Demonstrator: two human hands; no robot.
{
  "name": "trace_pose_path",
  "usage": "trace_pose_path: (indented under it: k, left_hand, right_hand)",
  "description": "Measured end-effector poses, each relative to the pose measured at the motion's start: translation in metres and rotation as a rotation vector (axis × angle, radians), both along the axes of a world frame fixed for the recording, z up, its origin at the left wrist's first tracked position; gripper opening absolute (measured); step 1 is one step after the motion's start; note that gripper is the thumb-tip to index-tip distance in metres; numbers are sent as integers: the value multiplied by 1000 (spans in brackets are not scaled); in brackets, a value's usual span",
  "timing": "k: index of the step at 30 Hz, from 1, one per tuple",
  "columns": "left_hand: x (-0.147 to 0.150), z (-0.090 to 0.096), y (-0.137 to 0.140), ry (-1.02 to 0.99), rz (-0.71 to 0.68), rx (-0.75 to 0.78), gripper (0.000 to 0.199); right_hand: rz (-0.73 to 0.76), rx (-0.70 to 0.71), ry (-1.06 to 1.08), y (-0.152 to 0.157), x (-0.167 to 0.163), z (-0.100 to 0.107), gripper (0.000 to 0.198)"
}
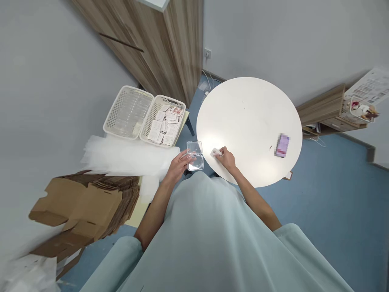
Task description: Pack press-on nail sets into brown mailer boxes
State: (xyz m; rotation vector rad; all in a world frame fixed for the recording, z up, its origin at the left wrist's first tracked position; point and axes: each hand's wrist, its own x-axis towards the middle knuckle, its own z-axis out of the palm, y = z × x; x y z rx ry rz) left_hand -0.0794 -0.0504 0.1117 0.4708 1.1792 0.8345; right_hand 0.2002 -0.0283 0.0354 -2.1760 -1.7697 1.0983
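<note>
My left hand [178, 164] grips a clear plastic hinged case [195, 163], its lid swung up, just off the near left edge of the round white table [249, 117]. Over that same edge of the table, my right hand [226, 159] pinches a small white packet [215, 153] with faint print on it. A short gap separates the packet from the case. I cannot make out anything inside the case.
Left of the table, one white basket [148, 140] holds many white packets and another basket [107, 125] clear cases. White foam sheets [130, 156] and flattened cardboard boxes [82, 207] lie nearer. A blurred purple item [282, 145] rests on the table's right. A wooden cabinet [182, 48] stands behind.
</note>
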Motion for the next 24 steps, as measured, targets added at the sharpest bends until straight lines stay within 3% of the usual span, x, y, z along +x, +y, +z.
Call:
trace_pose_path:
  k: [5, 12, 17, 24]
  left_hand:
    - [26, 4, 17, -63, -97, 7, 65]
    - [67, 8, 34, -125, -198, 26, 59]
    - [87, 14, 39, -161, -215, 31, 60]
    - [96, 28, 40, -202, -210, 56, 59]
  right_hand:
    - [-217, 99, 173, -11, 28, 28, 29]
    - [-406, 293, 511, -15, 44, 98, 44]
    - [-244, 344, 518, -17, 34, 126, 38]
    - [36, 404, 294, -25, 29, 127, 27]
